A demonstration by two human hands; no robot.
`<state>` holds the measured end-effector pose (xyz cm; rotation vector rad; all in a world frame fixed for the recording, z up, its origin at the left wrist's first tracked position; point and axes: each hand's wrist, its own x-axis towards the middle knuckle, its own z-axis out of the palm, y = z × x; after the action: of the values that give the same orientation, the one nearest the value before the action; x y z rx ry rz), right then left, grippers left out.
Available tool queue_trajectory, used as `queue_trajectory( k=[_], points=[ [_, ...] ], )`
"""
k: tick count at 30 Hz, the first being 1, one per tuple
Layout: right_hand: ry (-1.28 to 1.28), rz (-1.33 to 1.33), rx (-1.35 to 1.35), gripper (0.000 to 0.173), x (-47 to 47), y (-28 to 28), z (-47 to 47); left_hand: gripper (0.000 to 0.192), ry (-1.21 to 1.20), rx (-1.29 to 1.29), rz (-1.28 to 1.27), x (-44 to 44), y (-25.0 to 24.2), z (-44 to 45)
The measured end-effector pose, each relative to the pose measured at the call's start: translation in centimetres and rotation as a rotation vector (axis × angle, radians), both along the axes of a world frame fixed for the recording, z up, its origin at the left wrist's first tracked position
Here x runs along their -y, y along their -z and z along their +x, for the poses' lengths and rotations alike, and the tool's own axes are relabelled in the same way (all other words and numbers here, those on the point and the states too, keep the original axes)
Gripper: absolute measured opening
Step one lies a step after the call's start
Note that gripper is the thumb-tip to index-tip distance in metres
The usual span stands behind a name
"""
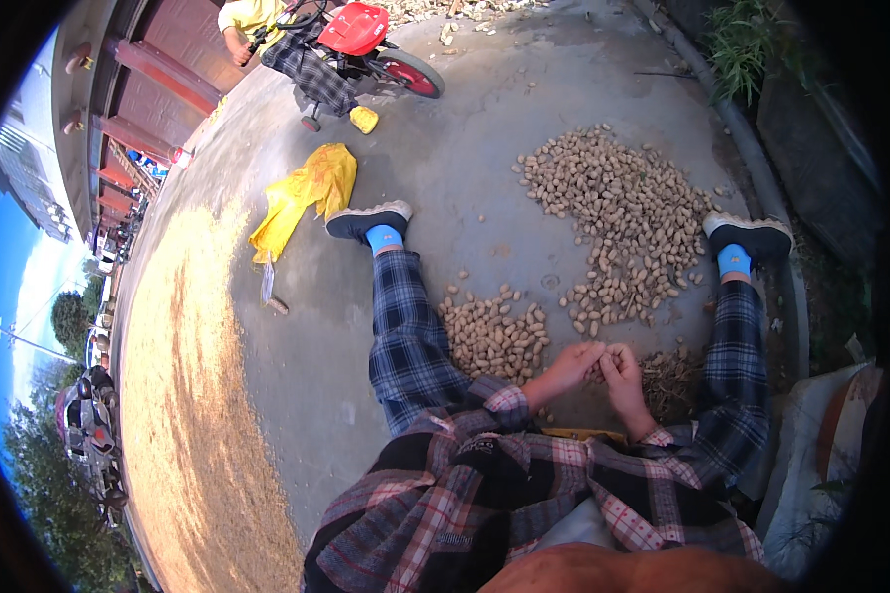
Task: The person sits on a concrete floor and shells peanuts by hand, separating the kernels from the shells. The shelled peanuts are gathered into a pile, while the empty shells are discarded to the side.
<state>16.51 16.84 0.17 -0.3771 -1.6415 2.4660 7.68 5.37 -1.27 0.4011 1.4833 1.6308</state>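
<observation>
My left hand [580,363] and my right hand [618,370] meet at the fingertips above the concrete ground, between my spread legs. Their fingers are pinched together; whether a small thing sits between them is too small to tell. A large heap of unshelled peanuts [623,207] spreads beyond my hands. A smaller peanut pile [497,333] lies beside my left leg. Close to my right hand, a pile of dry stems or debris [667,382] rests by my right leg.
A crumpled yellow bag [311,193] lies beyond my left shoe. Farther off, a person in a yellow top sits on a small bicycle with a red seat [354,28]. Spread grain [193,385] covers ground at the left. A pipe [749,141] and a low wall run along the right.
</observation>
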Motion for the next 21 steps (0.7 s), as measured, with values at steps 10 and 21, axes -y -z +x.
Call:
queue_trajectory(
  k=[10, 21],
  points=[
    [0.042, -0.191, -0.001, 0.012, -0.1, 1.0, 0.3, 0.038, 0.064, -0.068, -0.019, 0.3, 0.0, 0.0],
    [0.015, 0.024, 0.049, 0.01, 0.0, 0.4, 0.0, 0.044, 0.061, 0.035, -0.039, 0.6, -0.8, -0.1]
  ],
)
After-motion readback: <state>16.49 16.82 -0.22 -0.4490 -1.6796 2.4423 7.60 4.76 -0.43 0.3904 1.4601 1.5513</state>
